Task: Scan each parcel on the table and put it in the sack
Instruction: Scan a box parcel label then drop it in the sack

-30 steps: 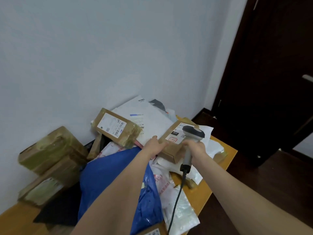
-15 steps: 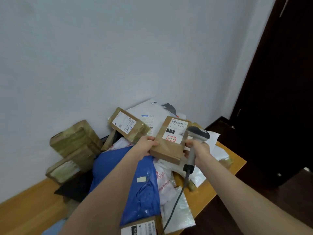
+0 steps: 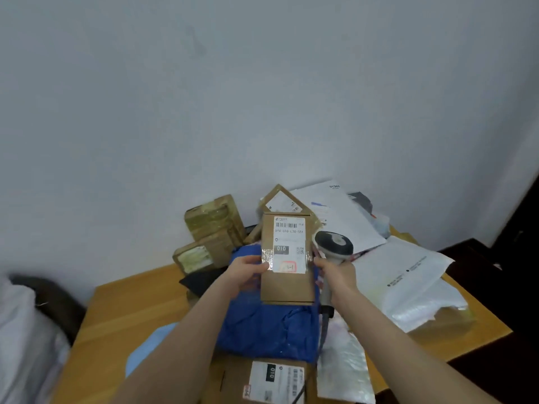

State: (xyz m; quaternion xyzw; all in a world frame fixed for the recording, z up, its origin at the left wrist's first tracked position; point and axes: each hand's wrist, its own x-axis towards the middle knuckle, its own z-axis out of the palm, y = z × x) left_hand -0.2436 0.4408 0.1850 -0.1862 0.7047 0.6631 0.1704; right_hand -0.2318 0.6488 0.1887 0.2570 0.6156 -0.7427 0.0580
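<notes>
Clamped on the left edge of the parcel (image 3: 287,284), the left hand (image 3: 246,274) lays its thumb across the taped lower band of the label (image 3: 289,243). The right hand (image 3: 339,277) is wrapped round the handle of the scanner (image 3: 334,246), with its fingertips at the parcel's right edge and perhaps touching it.

Nearest the viewer, a flat box (image 3: 262,380) lies label-up at the front edge of the table (image 3: 131,310), and the scanner cable (image 3: 322,339) hangs toward it. A white bundle (image 3: 20,345) off the table's left side may be the sack; this cannot be confirmed. Beyond the flat box a blue bag (image 3: 271,328) fills the middle of the table. The parcel is held upright in the air above that bag, label toward the viewer.

The barcode (image 3: 287,225) runs along the label's top, clear of the thumb. The scanner's head stands just beside the parcel's right edge and does not appear to be aimed at the label. A good scan probably calls for drawing the scanner back and turning its window onto the barcode. Meanwhile the left hand alone should keep the face steady and angled away from the tape glare.

White mailers (image 3: 408,287) lie to the right. Farthest back, taped boxes (image 3: 215,220) lean at the wall.
</notes>
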